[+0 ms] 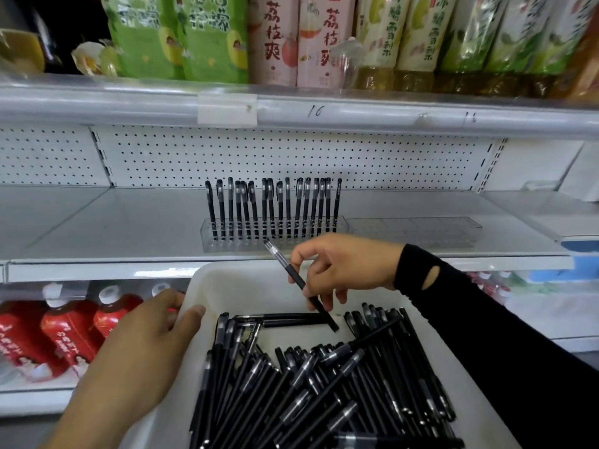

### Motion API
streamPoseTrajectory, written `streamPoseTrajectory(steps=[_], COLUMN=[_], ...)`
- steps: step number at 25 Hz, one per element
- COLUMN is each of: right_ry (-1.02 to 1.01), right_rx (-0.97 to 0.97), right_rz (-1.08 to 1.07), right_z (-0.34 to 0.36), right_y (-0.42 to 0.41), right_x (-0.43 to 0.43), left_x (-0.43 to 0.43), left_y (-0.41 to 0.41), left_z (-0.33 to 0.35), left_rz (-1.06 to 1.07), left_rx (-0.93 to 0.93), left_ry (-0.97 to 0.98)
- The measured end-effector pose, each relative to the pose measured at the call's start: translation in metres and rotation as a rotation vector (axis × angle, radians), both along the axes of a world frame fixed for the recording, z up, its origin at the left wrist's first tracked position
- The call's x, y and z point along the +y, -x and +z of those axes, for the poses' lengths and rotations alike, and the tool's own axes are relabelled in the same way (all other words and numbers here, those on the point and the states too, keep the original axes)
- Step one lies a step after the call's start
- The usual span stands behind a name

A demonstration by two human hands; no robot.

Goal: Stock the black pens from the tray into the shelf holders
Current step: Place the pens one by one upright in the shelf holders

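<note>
At centre frame my right hand (340,270), in a black sleeve (470,303), has its fingers curled and pinches one slim black capped pen (299,281) near its middle; the pen is tilted, its upper end pointing up and left to just in front of the clear plastic pen holder (275,244), its lower end over the white plastic tray (252,286); in the lower half of the frame a loose heap of black pens (308,384) lies in that tray; at lower left my left hand (146,345) grips the tray's left rim, thumb hooked over the edge; a row of black pens (272,205) stands upright in the holder on the grey metal shelf (129,222); a second clear holder (415,231) sits just to its right; red-labelled bottles (64,332) stand at lower left; tall drink cartons (275,37) line the top
</note>
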State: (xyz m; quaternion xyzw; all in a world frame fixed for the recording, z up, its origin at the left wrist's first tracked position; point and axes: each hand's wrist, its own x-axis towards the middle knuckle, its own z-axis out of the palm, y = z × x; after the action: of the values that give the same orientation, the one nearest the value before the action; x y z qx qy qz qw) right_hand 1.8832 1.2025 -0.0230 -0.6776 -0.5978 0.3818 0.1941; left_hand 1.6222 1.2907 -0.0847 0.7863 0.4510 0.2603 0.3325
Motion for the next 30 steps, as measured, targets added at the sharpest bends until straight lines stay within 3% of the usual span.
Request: streamPoseTrajectory(steps=[22, 26, 30], right_ry=[-0.287, -0.405, -0.63], right_rx=[0.357, 0.447, 0.448], right_rz=[-0.238, -0.422, -0.756], right_z=[-0.008, -0.005, -0.005], right_y=[-0.021, -0.035, -0.051], right_x=[0.0, 0.002, 0.003], left_x=[0.011, 0.009, 0.008], left_y=[-0.001, -0.002, -0.002], left_z=[-0.011, -0.01, -0.008], left_rz=[0.004, 0.002, 0.009], left_rx=[0.027, 0.032, 0.026], left_ry=[-0.041, -0.045, -0.04])
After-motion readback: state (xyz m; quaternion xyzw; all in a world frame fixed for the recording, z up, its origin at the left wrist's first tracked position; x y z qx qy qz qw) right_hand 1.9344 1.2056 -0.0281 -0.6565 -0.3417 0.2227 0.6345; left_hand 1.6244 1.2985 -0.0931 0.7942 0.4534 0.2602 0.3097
